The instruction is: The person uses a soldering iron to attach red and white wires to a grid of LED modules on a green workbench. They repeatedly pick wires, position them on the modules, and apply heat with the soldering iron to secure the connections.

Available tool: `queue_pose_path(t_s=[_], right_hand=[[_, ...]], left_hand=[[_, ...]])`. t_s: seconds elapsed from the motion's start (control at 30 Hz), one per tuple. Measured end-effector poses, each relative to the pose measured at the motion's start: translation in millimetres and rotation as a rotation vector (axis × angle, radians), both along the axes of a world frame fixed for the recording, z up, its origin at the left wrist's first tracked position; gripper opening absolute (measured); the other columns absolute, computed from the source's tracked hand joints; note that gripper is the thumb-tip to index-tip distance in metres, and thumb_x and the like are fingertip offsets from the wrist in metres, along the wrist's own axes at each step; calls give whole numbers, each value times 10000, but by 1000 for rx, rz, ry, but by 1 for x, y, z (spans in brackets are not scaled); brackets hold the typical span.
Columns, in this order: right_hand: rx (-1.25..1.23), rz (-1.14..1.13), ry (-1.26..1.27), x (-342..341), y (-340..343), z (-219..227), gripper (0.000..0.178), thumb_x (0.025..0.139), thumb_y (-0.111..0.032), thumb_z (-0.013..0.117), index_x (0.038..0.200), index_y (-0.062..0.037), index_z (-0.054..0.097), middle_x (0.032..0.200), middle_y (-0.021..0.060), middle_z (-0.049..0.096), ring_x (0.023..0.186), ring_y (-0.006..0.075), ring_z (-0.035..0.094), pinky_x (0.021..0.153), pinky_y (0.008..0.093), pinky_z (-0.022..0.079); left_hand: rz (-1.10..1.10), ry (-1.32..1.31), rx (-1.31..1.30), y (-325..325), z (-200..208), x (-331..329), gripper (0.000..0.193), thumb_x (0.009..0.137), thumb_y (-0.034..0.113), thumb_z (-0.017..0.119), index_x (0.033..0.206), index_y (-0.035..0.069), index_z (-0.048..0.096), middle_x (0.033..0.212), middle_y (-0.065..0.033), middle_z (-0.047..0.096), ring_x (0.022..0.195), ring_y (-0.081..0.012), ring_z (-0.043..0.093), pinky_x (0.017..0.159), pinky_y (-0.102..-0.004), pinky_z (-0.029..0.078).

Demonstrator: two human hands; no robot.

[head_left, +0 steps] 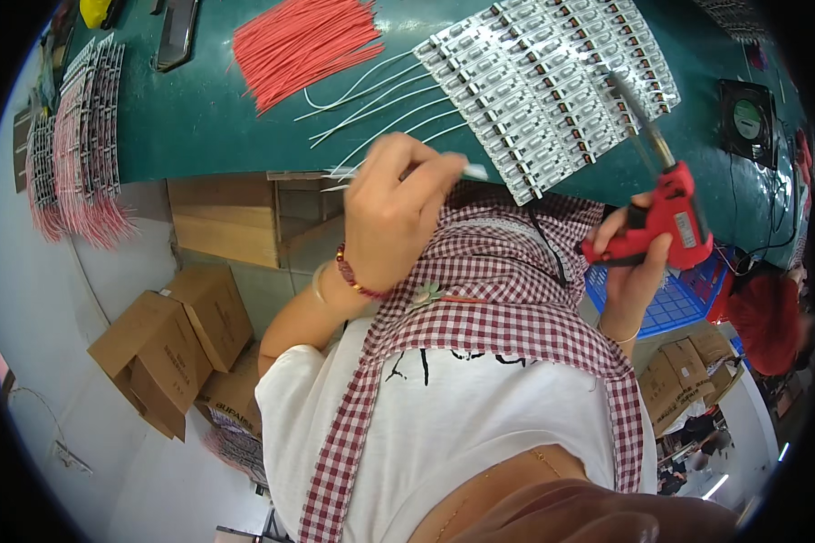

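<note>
My left hand (394, 213) is closed at the table's front edge, fingers pinched around a thin white wire (335, 187). A small whitish tip beyond its fingers is blurred. Right of it, on the table, lies a panel of silvery circuit boards (534, 86) in rows, and several white wires (371, 101) trail leftward from its left edge. My right hand (638, 262) grips a red soldering gun (684, 217) by its handle, index finger near the black trigger. The gun's metal tip, smeared by motion, points up and left over the panel's right part.
On the green table (190, 127) lie a bundle of red wires (303, 45) and a phone (177, 34). Wired boards (89, 127) stack at the left edge; a black fan (747, 122) sits at the right. Cardboard boxes (158, 348) and a blue basket (656, 303) stand below.
</note>
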State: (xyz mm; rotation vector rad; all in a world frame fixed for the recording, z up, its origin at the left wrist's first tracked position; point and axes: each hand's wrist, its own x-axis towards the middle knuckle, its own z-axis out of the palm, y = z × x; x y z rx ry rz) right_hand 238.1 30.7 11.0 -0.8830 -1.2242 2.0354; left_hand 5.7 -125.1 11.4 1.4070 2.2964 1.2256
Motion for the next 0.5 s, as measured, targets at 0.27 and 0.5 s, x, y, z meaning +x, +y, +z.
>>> queue_pose_path(t_s=[0.27, 0.5], right_hand=[[81, 282, -450, 16, -32, 0, 467, 866, -467, 629, 901, -1, 611, 689, 54, 596, 589, 113, 534, 539, 253, 427], [135, 305, -452, 27, -41, -6, 419, 858, -442, 651, 837, -24, 622, 715, 29, 600, 612, 121, 543, 556, 271, 428]], left_hand=[[-64, 356, 81, 12, -43, -3, 308, 651, -56, 668, 944, 37, 696, 746, -40, 537, 654, -197, 494, 561, -308, 406], [-90, 337, 66, 14, -45, 0, 316, 654, -60, 668, 955, 35, 696, 754, -42, 537, 663, -200, 495, 560, -305, 414]])
